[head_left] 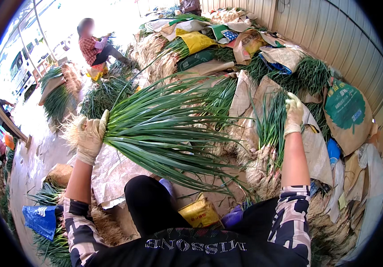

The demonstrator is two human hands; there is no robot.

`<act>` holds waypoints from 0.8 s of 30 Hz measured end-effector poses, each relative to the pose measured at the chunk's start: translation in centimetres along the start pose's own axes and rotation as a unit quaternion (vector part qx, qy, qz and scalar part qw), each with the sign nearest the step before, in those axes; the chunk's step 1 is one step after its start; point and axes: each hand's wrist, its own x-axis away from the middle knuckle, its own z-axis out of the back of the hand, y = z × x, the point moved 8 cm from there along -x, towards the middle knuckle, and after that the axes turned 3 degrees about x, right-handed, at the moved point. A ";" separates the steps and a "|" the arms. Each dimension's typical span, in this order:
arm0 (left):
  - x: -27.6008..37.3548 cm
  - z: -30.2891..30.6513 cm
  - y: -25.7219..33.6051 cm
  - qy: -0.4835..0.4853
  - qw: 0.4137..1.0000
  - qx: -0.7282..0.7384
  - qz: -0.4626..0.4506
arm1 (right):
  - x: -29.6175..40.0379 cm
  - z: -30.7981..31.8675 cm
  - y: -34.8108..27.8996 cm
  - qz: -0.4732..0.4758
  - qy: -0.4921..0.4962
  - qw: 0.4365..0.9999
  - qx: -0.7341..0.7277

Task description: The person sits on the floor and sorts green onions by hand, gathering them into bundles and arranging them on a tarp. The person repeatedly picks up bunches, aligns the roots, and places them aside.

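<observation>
My left hand (pixel 91 135), in a pale glove, grips a thick bunch of scallions (pixel 158 126) around the base. The pale, fibrous roots (pixel 68 131) stick out on the left of the fist. Long green leaves fan out to the right over my knees and the ground. On the right, my right hand (pixel 293 113), gloved too, is raised with its fingers apart and partly bent. No stalk shows in it. Beside it, loose scallions (pixel 271 116) lean on the pile with their roots downward; whether the fingers touch those leaf tips is hard to see.
Woven sacks (pixel 348 113) cover parts of a big scallion heap along the corrugated wall (pixel 315 30). A yellow bag (pixel 200 212) lies between my legs. More bundles (pixel 56 90) lie at left, near a seated person (pixel 93 46). A blue sack piece (pixel 39 220) is at lower left.
</observation>
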 end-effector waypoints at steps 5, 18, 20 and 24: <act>-0.1 1.2 -0.3 0.013 1.000 0.009 -0.004 | 5.1 -11.0 -9.5 0.248 -0.218 0.933 0.141; -0.2 2.8 1.0 0.052 0.997 0.028 -0.043 | 6.8 -14.5 -9.8 0.296 -0.261 0.915 -0.086; 0.3 2.5 0.7 0.025 0.999 0.028 -0.033 | 3.2 -12.5 -4.8 -0.099 -0.171 0.952 -0.234; 0.0 3.0 0.7 0.041 0.998 0.026 -0.030 | 1.3 -10.5 -4.3 -0.027 -0.165 0.982 -0.093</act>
